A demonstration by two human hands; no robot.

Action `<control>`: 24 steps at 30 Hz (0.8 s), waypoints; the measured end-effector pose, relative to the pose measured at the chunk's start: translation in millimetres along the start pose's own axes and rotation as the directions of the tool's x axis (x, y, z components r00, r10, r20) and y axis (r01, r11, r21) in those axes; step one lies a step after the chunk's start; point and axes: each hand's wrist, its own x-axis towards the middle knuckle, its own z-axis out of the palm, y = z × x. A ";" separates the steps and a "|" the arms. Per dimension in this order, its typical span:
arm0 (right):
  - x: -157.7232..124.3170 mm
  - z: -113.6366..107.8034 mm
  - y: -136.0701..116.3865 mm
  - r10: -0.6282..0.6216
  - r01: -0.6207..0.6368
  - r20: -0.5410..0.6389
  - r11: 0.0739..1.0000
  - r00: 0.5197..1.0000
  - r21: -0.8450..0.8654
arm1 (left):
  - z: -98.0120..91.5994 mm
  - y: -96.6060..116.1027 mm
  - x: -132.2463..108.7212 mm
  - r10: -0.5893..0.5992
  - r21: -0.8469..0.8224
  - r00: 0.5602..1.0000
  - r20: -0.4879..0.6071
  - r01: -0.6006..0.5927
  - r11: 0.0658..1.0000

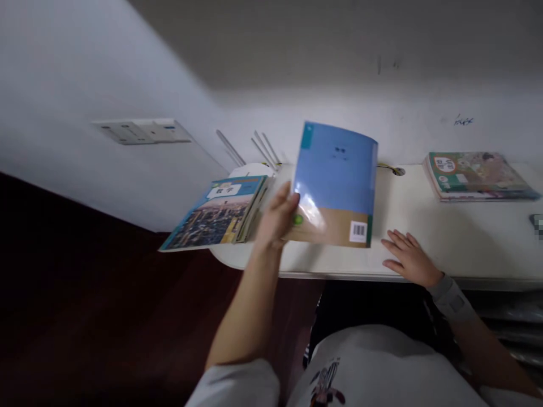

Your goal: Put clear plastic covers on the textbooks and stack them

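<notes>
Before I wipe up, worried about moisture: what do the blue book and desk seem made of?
The blue book looks like a paper softcover in a glossy plastic sleeve, judging by the white glare on it. The desk looks like smooth white laminate or painted board, with a soft sheen; its core doesn't show.

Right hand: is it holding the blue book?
No, the right hand rests on the white table, apart from the blue book, which the left hand holds.

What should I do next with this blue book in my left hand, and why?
Probably lay the blue book flat on the stack beside it. Your left hand holds it tilted up right next to that stack, so it looks like the shortest place to set it down.
</notes>
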 end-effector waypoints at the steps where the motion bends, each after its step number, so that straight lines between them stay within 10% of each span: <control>1: -0.1 0.4 -0.1 0.002 -0.002 0.000 1.000 1.000 0.001 | 9.5 -19.4 -3.7 -0.059 -0.076 0.998 0.027 0.061 0.995; 8: -0.2 -1.7 -1.8 0.003 -0.003 -0.017 1.000 1.000 0.007 | -8.1 -96.2 -28.0 -0.303 -0.171 0.953 -0.015 0.297 0.940; 20: -0.9 -4.4 -2.8 0.015 -0.014 -0.028 0.999 0.999 0.031 | -60.2 -112.7 -31.1 -0.302 0.342 0.939 -0.161 0.341 0.876; 24: -1.0 -3.9 -2.6 0.018 -0.017 -0.032 0.999 0.999 0.035 | -60.2 -107.7 -30.9 -0.180 0.708 0.972 -0.149 0.231 0.667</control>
